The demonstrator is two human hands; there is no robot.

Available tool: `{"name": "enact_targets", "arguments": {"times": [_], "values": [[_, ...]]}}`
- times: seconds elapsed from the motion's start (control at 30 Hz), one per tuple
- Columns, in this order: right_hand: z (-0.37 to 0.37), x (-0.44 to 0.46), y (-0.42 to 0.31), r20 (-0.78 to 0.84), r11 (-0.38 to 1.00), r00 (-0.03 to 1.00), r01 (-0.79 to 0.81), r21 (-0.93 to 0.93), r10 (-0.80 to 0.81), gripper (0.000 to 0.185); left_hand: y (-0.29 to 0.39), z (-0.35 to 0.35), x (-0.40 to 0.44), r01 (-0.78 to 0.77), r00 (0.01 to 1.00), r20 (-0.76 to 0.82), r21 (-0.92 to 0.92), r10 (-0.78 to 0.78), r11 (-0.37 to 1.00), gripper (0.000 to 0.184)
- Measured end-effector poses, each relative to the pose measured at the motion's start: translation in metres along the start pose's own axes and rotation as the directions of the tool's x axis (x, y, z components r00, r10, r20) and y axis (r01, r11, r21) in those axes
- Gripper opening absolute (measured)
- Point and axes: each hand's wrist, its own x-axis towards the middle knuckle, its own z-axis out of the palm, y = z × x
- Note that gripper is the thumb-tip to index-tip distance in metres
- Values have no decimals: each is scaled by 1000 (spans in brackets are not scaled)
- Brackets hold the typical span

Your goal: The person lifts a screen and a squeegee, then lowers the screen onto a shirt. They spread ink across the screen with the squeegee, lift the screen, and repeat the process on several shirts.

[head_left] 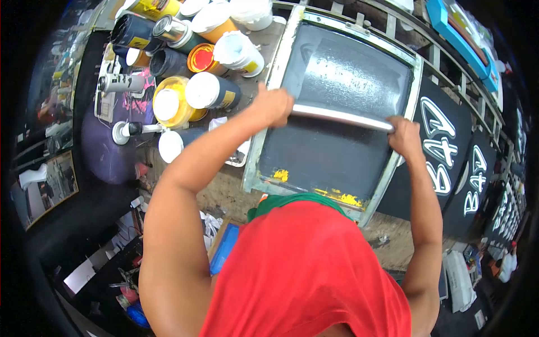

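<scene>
We take this for a workshop, most likely one for screen printing. We see a framed screen with a wet dark sheen and yellow smears, and a long pale bar across it. Beside it, tubs crowd the counter, some lidded, several streaked with yellow, red or white. To the right we find black panels repeating bold white lettering, and metal rails run past the screen's far end.
</scene>
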Motion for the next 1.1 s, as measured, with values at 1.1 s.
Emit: {"name": "enact_targets", "arguments": {"times": [1.1], "values": [[-9, 19, -18, -359, 981, 916, -194, 0, 181, 62, -52, -48, 181, 16, 739, -670, 121, 70, 993, 42]]}}
